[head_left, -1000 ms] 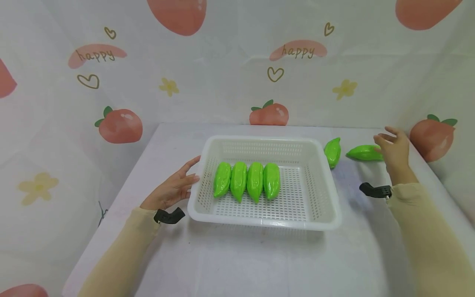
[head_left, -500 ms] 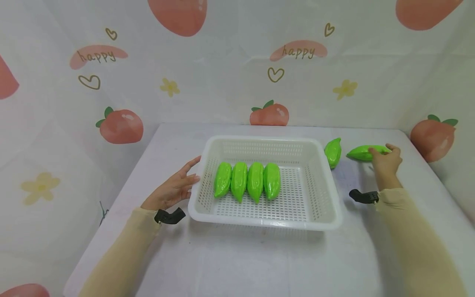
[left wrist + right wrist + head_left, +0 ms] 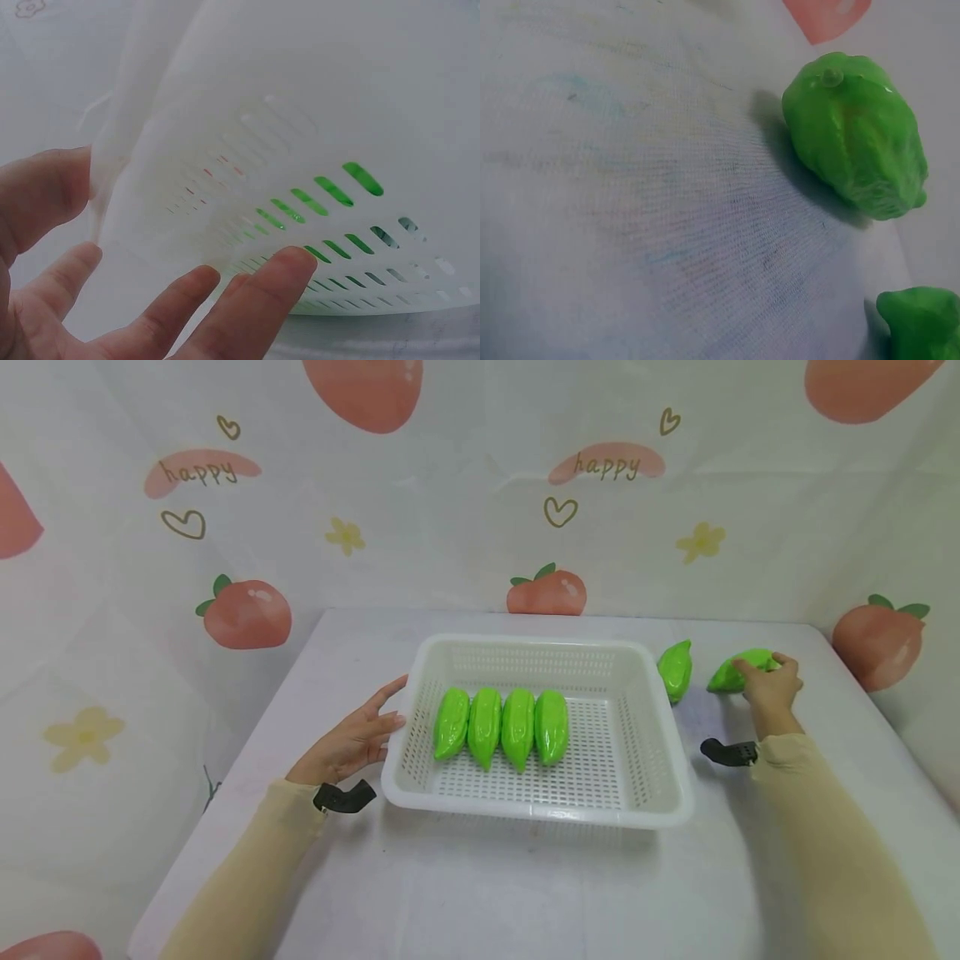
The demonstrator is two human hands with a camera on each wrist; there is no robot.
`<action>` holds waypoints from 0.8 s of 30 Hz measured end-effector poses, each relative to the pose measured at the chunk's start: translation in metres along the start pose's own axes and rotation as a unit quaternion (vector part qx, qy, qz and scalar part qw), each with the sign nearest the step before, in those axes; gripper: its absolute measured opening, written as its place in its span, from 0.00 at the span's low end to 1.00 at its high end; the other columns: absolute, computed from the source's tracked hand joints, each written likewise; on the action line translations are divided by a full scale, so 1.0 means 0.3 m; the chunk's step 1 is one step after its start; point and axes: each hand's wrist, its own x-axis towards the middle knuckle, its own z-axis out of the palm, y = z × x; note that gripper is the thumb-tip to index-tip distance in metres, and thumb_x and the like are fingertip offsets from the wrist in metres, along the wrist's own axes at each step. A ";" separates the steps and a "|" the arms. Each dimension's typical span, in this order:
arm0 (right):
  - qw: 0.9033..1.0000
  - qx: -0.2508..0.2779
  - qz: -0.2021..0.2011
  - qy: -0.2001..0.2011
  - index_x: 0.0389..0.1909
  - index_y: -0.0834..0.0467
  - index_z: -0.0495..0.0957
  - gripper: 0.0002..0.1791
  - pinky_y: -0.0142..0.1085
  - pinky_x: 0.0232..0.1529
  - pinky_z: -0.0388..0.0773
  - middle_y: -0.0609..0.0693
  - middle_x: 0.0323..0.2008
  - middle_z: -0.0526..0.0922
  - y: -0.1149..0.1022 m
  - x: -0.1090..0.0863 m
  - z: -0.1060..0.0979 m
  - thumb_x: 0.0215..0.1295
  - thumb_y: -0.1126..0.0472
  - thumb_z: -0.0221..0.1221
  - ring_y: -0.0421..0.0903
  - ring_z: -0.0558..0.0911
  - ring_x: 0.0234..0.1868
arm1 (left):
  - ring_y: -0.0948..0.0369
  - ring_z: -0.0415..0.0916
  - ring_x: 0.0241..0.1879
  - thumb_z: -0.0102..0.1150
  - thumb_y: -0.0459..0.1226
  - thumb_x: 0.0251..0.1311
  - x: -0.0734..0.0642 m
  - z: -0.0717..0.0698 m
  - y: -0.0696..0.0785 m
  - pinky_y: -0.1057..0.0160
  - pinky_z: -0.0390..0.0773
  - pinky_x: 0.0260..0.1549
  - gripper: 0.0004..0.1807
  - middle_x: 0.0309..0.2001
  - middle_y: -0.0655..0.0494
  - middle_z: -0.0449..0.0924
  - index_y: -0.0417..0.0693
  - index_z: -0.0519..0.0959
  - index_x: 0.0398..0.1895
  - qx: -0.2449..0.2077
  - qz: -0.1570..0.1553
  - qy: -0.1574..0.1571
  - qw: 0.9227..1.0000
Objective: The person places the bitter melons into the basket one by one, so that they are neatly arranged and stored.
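Note:
My right hand (image 3: 772, 689) pinches a glossy green, ridged, pointed fruit (image 3: 744, 667) at the table's far right, thumb on its near side and fingers over its right end. Another such green fruit (image 3: 676, 672) lies left of it, against the basket's right side; it also fills the upper right of the right wrist view (image 3: 855, 135). My left hand (image 3: 348, 743) rests relaxed fingers on the left wall of a white plastic basket (image 3: 536, 811). In the left wrist view, fingertips (image 3: 289, 262) touch the slotted wall. Several matching green fruits (image 3: 485, 727) lie in a row inside the basket.
A white cloth-covered table (image 3: 480, 893) carries everything. Behind it hangs a white curtain (image 3: 435, 543) printed with peaches and flowers. The basket's right half shows bare slotted floor (image 3: 596, 752). Black wrist mounts (image 3: 345, 796) sit at both cuffs.
My right hand has come down and left onto the far-right fruit and taken hold of it; the fruit has turned, its left tip shifting slightly right. The left hand and basket stay put.

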 end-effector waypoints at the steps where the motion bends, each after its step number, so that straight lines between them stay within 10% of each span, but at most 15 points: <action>1: 1.000 -0.004 -0.001 -0.006 0.71 0.55 0.42 0.45 0.36 0.65 0.57 0.61 0.69 0.41 0.000 0.000 0.001 0.60 0.45 0.54 0.52 0.51 0.67 | 0.49 0.76 0.50 0.46 0.30 0.66 -0.001 0.000 0.001 0.50 0.78 0.41 0.36 0.62 0.41 0.63 0.71 0.48 0.71 -0.003 0.000 -0.002 1.000; 6: 1.000 -0.004 0.002 -0.028 0.72 0.56 0.37 0.48 0.41 0.68 0.47 0.60 0.70 0.38 -0.005 -0.003 0.000 0.61 0.43 0.53 0.53 0.46 0.69 | 0.49 0.76 0.50 0.47 0.30 0.66 -0.003 0.005 0.006 0.50 0.79 0.40 0.36 0.62 0.41 0.63 0.70 0.48 0.71 -0.008 0.002 -0.005 1.000; 24: 0.988 0.089 0.090 -0.091 0.72 0.55 0.29 0.55 0.29 0.58 0.64 0.53 0.71 0.39 -0.022 0.033 -0.025 0.57 0.44 0.58 0.45 0.53 0.68 | 0.49 0.76 0.49 0.49 0.32 0.65 0.000 0.008 0.007 0.50 0.79 0.38 0.37 0.61 0.42 0.64 0.70 0.47 0.71 0.001 -0.001 0.009 1.000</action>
